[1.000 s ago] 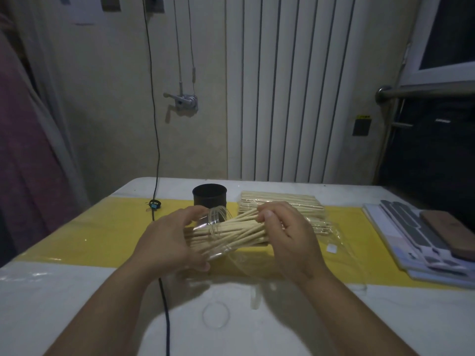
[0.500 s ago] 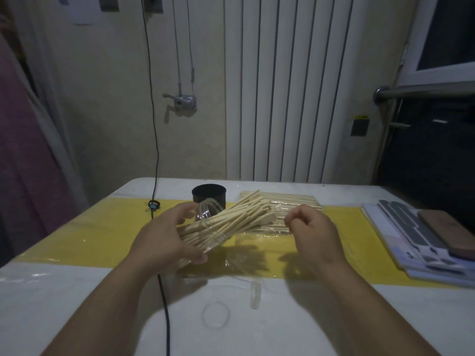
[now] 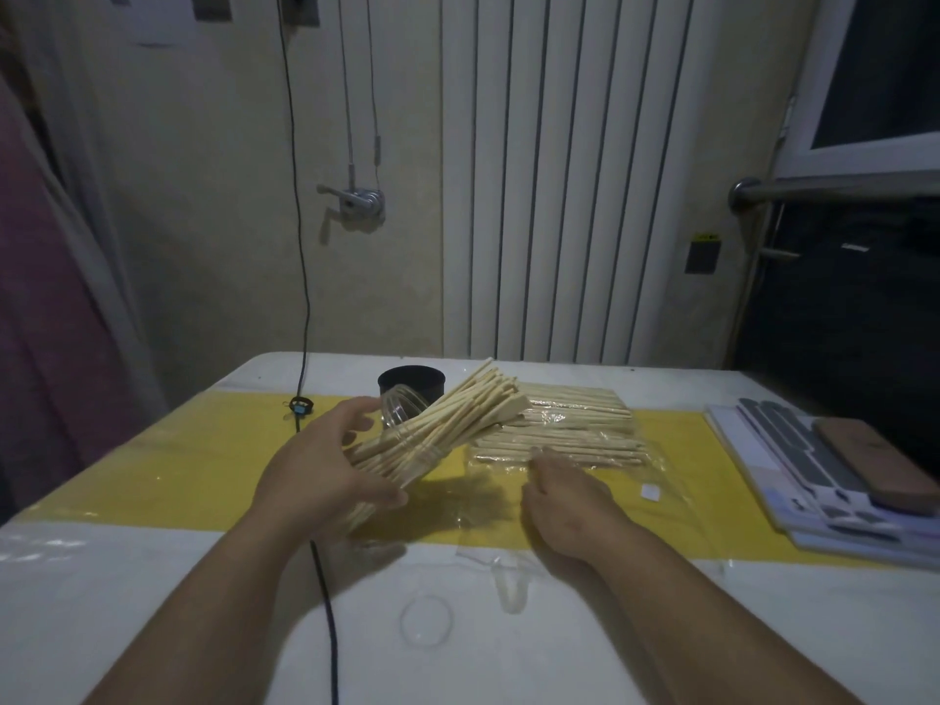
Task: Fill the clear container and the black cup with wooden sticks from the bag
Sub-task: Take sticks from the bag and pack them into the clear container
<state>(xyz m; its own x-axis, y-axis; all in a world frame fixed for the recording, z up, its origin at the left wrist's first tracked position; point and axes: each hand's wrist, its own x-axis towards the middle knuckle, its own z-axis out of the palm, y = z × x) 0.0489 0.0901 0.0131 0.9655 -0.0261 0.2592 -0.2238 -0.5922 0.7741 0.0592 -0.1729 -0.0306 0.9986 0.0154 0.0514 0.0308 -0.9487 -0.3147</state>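
Note:
My left hand [image 3: 325, 470] grips the clear container [image 3: 402, 414], tilted with its mouth up and to the right. A thick bundle of wooden sticks [image 3: 458, 414] pokes out of it. Behind it the black cup [image 3: 412, 391] stands upright on the table, its inside not visible. To the right lies the clear plastic bag [image 3: 559, 435] with several more sticks in it. My right hand [image 3: 564, 496] rests on the bag's near edge, fingers loosely curled toward the sticks, and I cannot tell whether they pinch anything.
A black cable [image 3: 325, 602] runs down the wall and across the table to its near edge. A clear round lid [image 3: 426, 619] lies near me. Flat packs and a brown case [image 3: 875, 465] are stacked at the right. A yellow strip [image 3: 203, 460] crosses the white table.
My right hand let go of the sticks in the container and dropped down to the bag. My left hand tipped the container more upright.

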